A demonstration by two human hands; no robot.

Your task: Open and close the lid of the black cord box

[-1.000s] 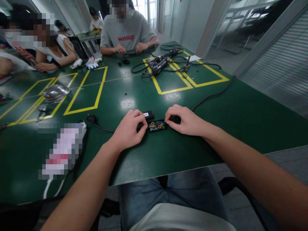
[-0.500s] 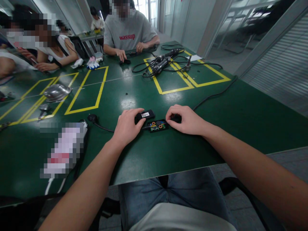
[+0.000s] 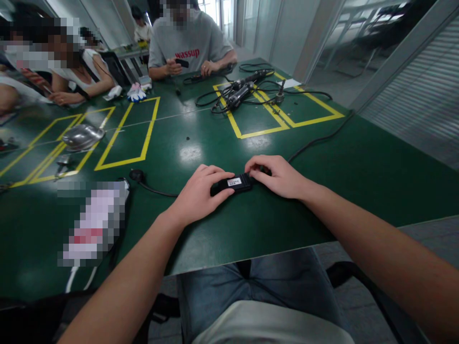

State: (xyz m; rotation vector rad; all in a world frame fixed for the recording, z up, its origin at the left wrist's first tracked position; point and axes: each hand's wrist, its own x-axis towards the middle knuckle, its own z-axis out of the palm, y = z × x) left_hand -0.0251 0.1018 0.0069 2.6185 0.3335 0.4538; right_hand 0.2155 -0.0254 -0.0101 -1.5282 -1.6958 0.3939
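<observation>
A black cover [image 3: 235, 182] with a white label lies over the small case in front of me, and the circuit board is out of sight beneath it. My left hand [image 3: 202, 191] grips the cover's left part between thumb and fingers. At the case's right end, my right hand [image 3: 274, 176] pinches the black cable where it meets the case. From the left side a black cable runs under my left hand to a plug [image 3: 137, 176] on the green table [image 3: 258, 224].
A pixelated device [image 3: 93, 222] with white cords lies at the left. Power tools [image 3: 242, 93] with coiled cables lie at the back, near yellow tape outlines. A metal bowl-like part [image 3: 84, 137] sits at the left. Across the table, a person [image 3: 188, 40] holds a black piece.
My left hand has moved the labelled cover right and down onto the open case, hiding the circuit board. The person across the table has lifted a black piece.
</observation>
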